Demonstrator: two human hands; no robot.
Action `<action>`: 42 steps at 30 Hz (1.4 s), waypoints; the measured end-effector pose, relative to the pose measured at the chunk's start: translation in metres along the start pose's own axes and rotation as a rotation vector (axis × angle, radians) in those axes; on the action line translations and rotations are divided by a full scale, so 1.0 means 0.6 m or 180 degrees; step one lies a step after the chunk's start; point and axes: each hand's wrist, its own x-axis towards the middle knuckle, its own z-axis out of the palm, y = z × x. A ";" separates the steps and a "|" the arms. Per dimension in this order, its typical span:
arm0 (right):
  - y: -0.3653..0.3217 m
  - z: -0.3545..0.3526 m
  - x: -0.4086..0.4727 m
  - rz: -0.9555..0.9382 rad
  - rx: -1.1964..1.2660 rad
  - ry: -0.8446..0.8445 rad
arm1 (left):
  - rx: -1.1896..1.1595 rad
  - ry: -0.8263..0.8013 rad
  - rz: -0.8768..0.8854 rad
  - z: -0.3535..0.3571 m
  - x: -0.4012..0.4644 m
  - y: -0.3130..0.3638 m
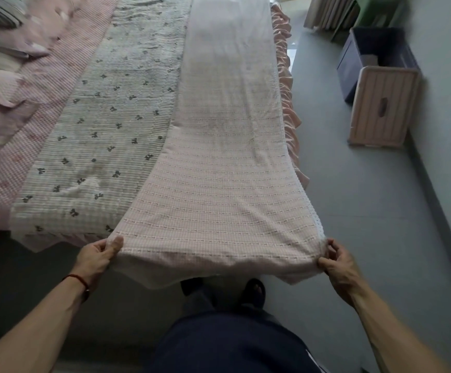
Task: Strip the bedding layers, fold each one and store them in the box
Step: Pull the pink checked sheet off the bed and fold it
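The left hand [97, 255] and right hand [336, 261] each pinch a near corner of the pink woven blanket [219, 170], already folded into a long strip along the bed's [6, 146] right edge. Its long axis runs from 6 to 12 o'clock, away from the person. Likely risks: pulling unevenly would skew the strip or let the layers slide apart, and dragging it could ruck the bow-print quilt [106, 125] beside it. The dark storage box [375, 49] waits on the floor at 1 o'clock.
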 end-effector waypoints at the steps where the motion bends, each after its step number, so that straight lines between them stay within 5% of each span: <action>1: -0.002 0.005 0.007 0.0067 0.0172 -0.0023 | -0.0074 -0.0020 0.0004 -0.001 0.011 0.002; 6: -0.011 0.024 0.028 0.0469 0.0360 -0.0232 | -0.0483 -0.0246 -0.0235 -0.011 0.050 0.002; 9: -0.041 0.041 0.025 0.0238 -0.0191 0.0044 | -0.0664 -0.0399 -0.0305 -0.021 0.075 0.001; 13: -0.105 0.054 0.017 -0.0140 -0.0251 0.0437 | -0.0526 -0.0182 -0.0348 -0.039 0.115 0.017; 20: -0.195 0.099 0.079 -0.0324 -0.0321 0.0615 | -0.0987 -0.0542 -0.0429 -0.028 0.235 0.104; 25: -0.238 0.102 0.230 -0.0262 -0.0244 0.0649 | -0.1220 -0.0883 -0.0600 -0.002 0.351 0.200; 32: -0.252 0.133 0.553 -0.0123 -0.0585 0.0393 | -0.1142 -0.0429 -0.0705 0.111 0.555 0.236; 37: -0.199 0.171 0.733 -0.0148 -0.0655 0.0534 | -0.0902 0.0072 -0.0741 0.207 0.708 0.170; 42: -0.143 0.196 0.745 -0.0251 -0.0759 0.0761 | -0.0720 0.0089 -0.1202 0.230 0.768 0.062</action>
